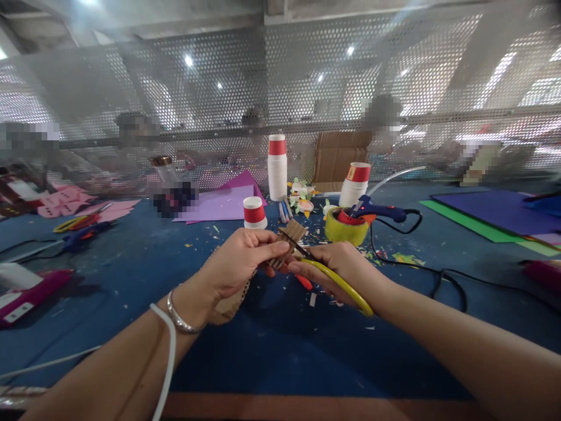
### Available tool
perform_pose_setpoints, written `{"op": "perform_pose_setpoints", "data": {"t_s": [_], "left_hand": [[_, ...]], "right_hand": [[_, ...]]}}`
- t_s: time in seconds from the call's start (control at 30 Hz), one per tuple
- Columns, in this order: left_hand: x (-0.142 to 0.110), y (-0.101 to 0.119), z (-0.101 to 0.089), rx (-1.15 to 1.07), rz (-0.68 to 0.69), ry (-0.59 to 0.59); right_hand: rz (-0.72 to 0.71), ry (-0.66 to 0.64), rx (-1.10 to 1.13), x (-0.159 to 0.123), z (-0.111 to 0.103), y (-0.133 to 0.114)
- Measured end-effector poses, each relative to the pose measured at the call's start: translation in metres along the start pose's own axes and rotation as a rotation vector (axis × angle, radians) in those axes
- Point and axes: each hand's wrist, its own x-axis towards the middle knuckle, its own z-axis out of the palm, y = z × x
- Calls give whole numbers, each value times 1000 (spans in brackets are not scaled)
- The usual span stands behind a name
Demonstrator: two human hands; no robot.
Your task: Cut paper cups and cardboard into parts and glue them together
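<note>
Between the fingers and thumb of my left hand (245,257) is a small piece of corrugated cardboard (294,232). My right hand (339,266) grips yellow-handled scissors (346,286), whose dark blades lie across the cardboard piece. A larger brown cardboard piece (228,307) lies on the table, partly hidden under my left hand and wrist. Something orange-red (304,282) shows just below the scissors; its kind is unclear. Small paper scraps are scattered around both hands.
A short stack of paper cups (255,213) and a tall stack (277,169) stand ahead. A blue glue gun (377,209) rests on a yellow tape roll (346,228), its black cord (438,272) trailing right. Purple paper (219,202) lies left of centre; coloured sheets (495,213) lie right.
</note>
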Motion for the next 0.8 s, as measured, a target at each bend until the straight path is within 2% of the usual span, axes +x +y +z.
{"op": "perform_pose_setpoints", "data": {"t_s": [0.27,0.47,0.57,0.7,0.8], "left_hand": [[3,-5,2,14,-44,-42],[0,-2,4,-3,-56,-41],[1,-3,2,-32,-63,21],[5,-4,-4,-33,-42,150],[7,-4,-10,-15,-1,179]], "right_hand": [[-56,-27,15,2,4,2],[34,-22,14,0,1,-2],[106,4,42,2,-2,-1],[56,76,-3,4,-7,3],[60,29,27,3,-9,2]]}}
